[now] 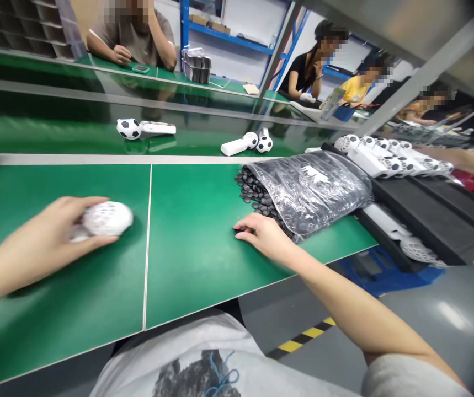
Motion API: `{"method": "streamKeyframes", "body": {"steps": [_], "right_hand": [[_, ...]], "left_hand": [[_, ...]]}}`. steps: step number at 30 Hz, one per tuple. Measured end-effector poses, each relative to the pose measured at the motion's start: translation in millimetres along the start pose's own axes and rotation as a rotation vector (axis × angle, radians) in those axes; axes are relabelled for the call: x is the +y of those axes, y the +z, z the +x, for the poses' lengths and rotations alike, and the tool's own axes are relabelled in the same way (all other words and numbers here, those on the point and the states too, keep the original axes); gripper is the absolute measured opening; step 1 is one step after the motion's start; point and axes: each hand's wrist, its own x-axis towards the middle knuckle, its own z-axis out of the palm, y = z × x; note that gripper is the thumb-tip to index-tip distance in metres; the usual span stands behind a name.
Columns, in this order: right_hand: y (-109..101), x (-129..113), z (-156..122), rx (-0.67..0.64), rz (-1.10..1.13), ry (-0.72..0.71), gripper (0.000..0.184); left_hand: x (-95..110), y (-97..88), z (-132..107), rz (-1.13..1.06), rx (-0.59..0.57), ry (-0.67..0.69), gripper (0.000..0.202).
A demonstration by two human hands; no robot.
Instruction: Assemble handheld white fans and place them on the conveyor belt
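My left hand (57, 231) is closed around a white handheld fan (110, 218) with a ball-shaped, perforated head. It is held over the left part of the green table, slightly blurred, and my palm hides its handle. Thumb and fingertips of my right hand (266, 234) pinch a small black piece (237, 232) just above the table. Beside that hand lies a clear plastic bag (319, 190), tipped on its side. Many small black pieces (255, 190) spill from its mouth onto the green surface (191, 237).
Behind the table's pale edge strip, football-patterned fans (129, 128) lie on a green conveyor (195, 135). On the right, more patterned fans (389, 157) rest on black trays (431, 209), where another person's arm (464, 160) reaches in. Several people sit across the line.
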Motion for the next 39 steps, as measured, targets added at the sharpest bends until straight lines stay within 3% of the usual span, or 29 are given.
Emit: {"method": "streamKeyframes", "body": {"steps": [5,8,12,15,22,25,28,31,39], "right_hand": [[-1,-11,3,-0.076,-0.367,-0.021,0.021],[-2,-16,3,-0.045,-0.303,-0.048,0.022],[-2,-31,2,0.032,0.082,-0.079,0.012],[1,-44,7,0.074,0.233,-0.162,0.007],[15,-55,22,0.143,-0.015,-0.298,0.013],[18,-56,24,0.191,0.057,-0.264,0.01],[19,-54,25,0.186,0.274,-0.155,0.031],[21,-49,28,0.075,0.469,-0.06,0.046],[27,-38,28,0.043,0.496,-0.135,0.054]], "left_hand": [[86,48.4,31,0.085,-0.12,0.253,0.06],[110,65.6,39,0.083,-0.127,0.329,0.06],[113,71.3,38,0.088,-0.118,0.33,0.058],[111,70.1,36,0.061,-0.124,0.333,0.059],[111,71.0,37,0.012,-0.123,0.341,0.066],[110,71.1,39,-0.023,-0.125,0.323,0.06],[110,71.0,41,-0.058,-0.115,0.302,0.054],[111,71.4,42,-0.075,-0.102,0.285,0.051],[123,72.8,36,0.049,-0.065,0.24,0.048]]}}
